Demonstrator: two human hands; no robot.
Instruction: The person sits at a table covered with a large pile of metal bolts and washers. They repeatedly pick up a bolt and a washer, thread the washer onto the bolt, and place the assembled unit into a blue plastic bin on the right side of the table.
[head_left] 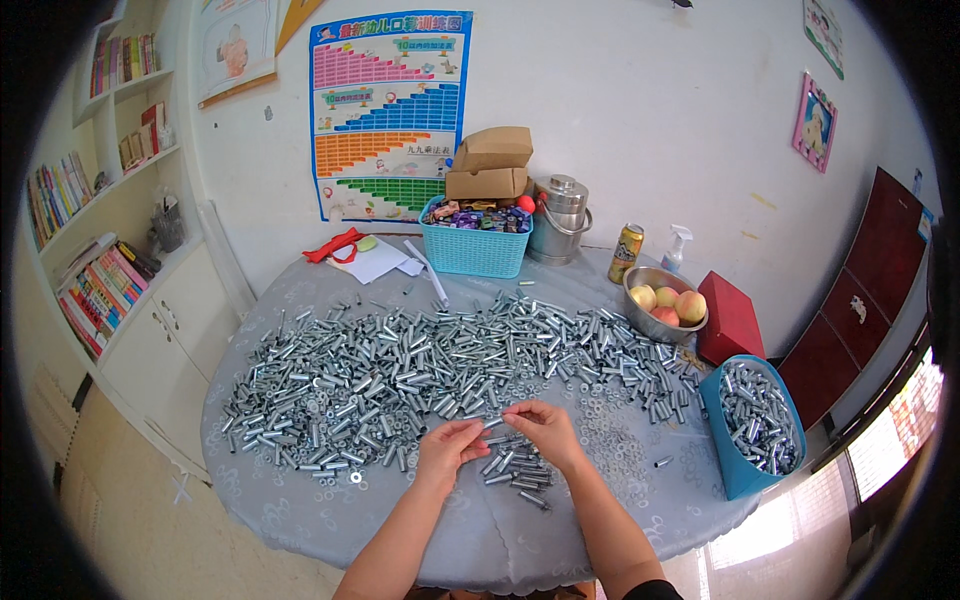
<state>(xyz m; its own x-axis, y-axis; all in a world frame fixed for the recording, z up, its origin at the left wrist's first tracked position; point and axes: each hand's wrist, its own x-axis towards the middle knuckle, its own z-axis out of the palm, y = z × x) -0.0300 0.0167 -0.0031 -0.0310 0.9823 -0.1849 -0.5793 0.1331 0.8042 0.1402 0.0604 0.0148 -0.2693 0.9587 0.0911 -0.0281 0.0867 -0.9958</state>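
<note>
My left hand (450, 452) and my right hand (543, 432) meet over the near middle of the table. Between their fingertips they pinch a short silvery metal expansion bolt (493, 423), held nearly level. Its ends are partly covered by the fingers. Just below, between my wrists, lies a small pile of similar bolts (525, 473). Beyond my hands spreads a wide heap of loose metal sleeves and bolts (400, 355). Flat washers (610, 440) are scattered to the right of my right hand, and more lie among the heap on the left.
At the right edge stands a blue basket (742, 482) full of metal sleeves. Behind it are a red box (730, 318), a steel bowl (680, 335) of fruit, a can (626, 253) and a spray bottle (675, 250). A turquoise basket (475, 252) and metal pot (560, 225) stand at the back.
</note>
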